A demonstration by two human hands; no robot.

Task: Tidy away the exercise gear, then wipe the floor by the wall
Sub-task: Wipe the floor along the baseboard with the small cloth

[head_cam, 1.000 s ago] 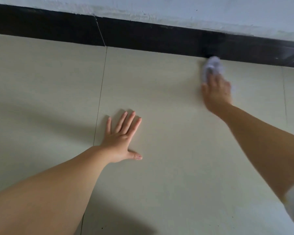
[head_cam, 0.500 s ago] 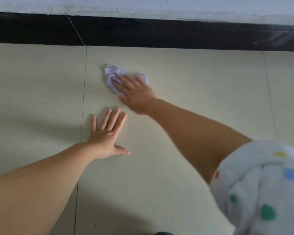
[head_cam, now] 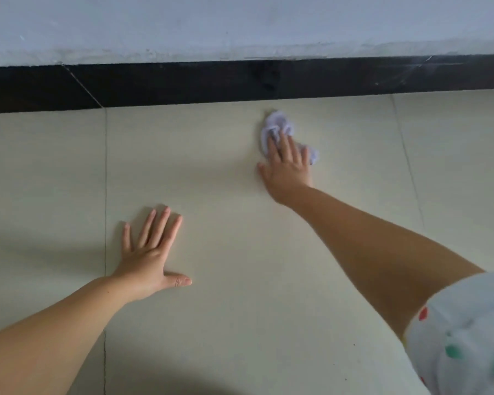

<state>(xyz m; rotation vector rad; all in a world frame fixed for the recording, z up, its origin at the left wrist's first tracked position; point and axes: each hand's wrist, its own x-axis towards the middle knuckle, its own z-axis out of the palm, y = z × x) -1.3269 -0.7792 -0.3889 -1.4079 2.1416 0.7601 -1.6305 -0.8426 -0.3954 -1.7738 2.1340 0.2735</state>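
- The cloth (head_cam: 280,132), pale and crumpled, lies on the floor (head_cam: 226,309) at the far right, near the black skirting (head_cam: 211,81) but not touching it.
- The right hand (head_cam: 287,169) presses flat on the cloth's near part; its fingers (head_cam: 285,143) are straight and close together, and cloth shows beyond the fingertips and at the hand's right side.
- The left hand (head_cam: 151,252) rests palm-down on the floor, nearer and to the left, well apart from the cloth; its fingers are straight and slightly spread, the thumb stuck out to the right.
- A tile joint (head_cam: 105,195) runs near to far just left of the left hand.
- A white sleeve (head_cam: 468,332) with coloured dots covers the right upper arm.
- A pale wall (head_cam: 240,24) rises above the skirting.
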